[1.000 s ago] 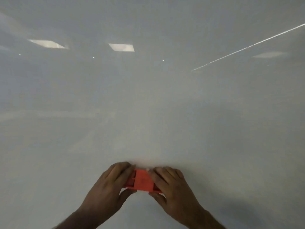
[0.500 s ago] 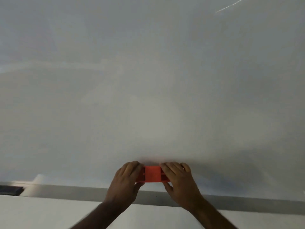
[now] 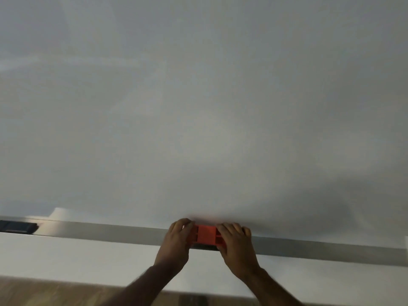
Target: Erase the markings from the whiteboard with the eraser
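The whiteboard [image 3: 198, 107] fills most of the view and shows no markings, only faint reflections. A red eraser [image 3: 205, 234] sits at the board's bottom edge, over the metal tray. My left hand [image 3: 176, 241] grips its left end and my right hand [image 3: 237, 244] grips its right end. The fingers of both hands press against the board's lower border. The eraser's dark felt side shows just below its red body.
A grey metal tray [image 3: 110, 234] runs along the bottom of the board. A dark object [image 3: 17, 226] lies on the tray at the far left. Below are a white wall [image 3: 77, 257] and a wooden floor [image 3: 55, 292].
Both hands have slid the eraser straight down the board to its bottom edge. The view has tilted down, so the tray, wall and floor now show.
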